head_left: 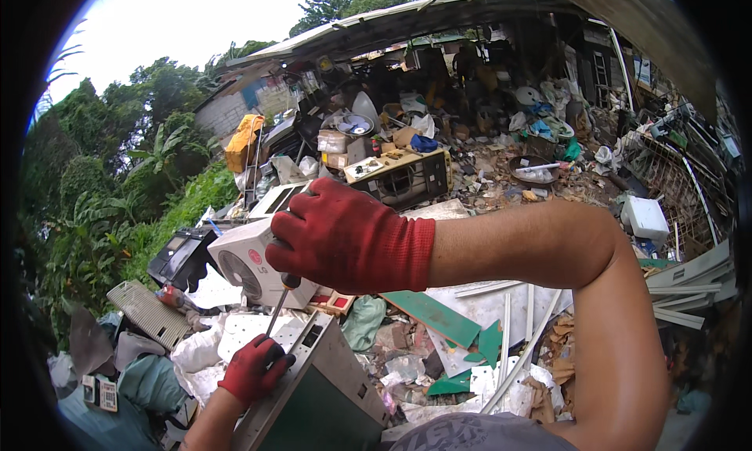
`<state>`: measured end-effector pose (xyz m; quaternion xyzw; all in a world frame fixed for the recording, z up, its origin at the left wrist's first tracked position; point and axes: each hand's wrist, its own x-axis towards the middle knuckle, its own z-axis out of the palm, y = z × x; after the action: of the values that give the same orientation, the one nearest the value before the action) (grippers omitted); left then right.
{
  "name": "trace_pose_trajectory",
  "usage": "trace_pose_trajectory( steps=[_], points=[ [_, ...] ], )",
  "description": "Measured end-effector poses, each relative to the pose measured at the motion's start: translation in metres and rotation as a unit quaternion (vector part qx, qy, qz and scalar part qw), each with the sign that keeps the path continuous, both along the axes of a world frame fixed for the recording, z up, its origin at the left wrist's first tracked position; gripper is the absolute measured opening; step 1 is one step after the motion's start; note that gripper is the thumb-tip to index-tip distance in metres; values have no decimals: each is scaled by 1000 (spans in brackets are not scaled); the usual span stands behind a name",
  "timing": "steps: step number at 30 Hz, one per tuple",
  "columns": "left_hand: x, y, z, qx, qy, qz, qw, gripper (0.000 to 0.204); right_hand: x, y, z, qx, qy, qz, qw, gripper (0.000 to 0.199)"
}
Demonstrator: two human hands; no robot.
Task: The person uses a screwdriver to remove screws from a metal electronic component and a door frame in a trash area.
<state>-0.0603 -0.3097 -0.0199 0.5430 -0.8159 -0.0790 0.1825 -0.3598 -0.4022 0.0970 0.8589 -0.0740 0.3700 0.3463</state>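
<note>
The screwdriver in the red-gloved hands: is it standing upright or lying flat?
Nearly upright, slightly tilted. The right hand grips the screwdriver from above; its tip meets the grey metal casing beside the left hand.

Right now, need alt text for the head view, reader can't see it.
A right hand in a red glove grips a screwdriver pointed down at a grey metal casing, while the red-gloved left hand steadies the tip on the casing's top edge. Around them lies an outdoor scrap yard heaped with old appliances, including a white fan unit, beside green trees.
</note>
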Motion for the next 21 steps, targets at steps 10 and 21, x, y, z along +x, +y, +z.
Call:
trace_pose_trajectory(
  steps=[10, 21],
  points=[
    [-45, 22, 3, -10, 99, -89, 991, 24, -76, 55, -279, 848, -222, 178, 447, 30],
    [-58, 39, -21, -2, -98, -231, 968, 26, 25, 103, -273, 802, -159, 317, 480, 34]
  ],
)
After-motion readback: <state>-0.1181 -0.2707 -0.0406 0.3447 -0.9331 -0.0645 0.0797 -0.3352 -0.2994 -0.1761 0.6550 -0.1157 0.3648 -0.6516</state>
